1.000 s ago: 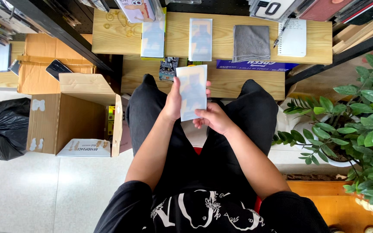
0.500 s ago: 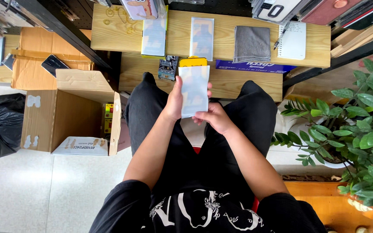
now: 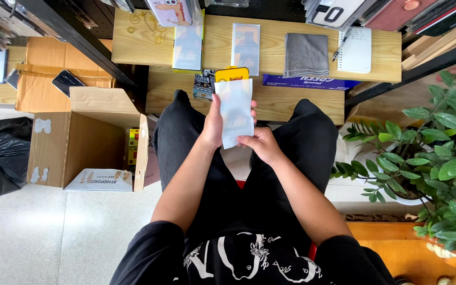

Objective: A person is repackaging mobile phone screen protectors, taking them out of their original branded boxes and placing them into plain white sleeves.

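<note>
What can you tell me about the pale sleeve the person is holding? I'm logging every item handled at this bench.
The sleeve is a flat, translucent, whitish rectangle, like a frosted plastic pouch. It is held upright over the lap, in front of the wooden bench. The left hand grips its left edge, and the right hand pinches its lower right corner. A yellow edge sticks out above its top; whether that sits inside cannot be told.

Wooden bench (image 3: 133, 47), two-tiered. Upper tier carries two clear sleeves (image 3: 245, 48), a grey cloth (image 3: 305, 54) and a notepad (image 3: 355, 50). Lower tier carries a blue box (image 3: 312, 82).
</note>
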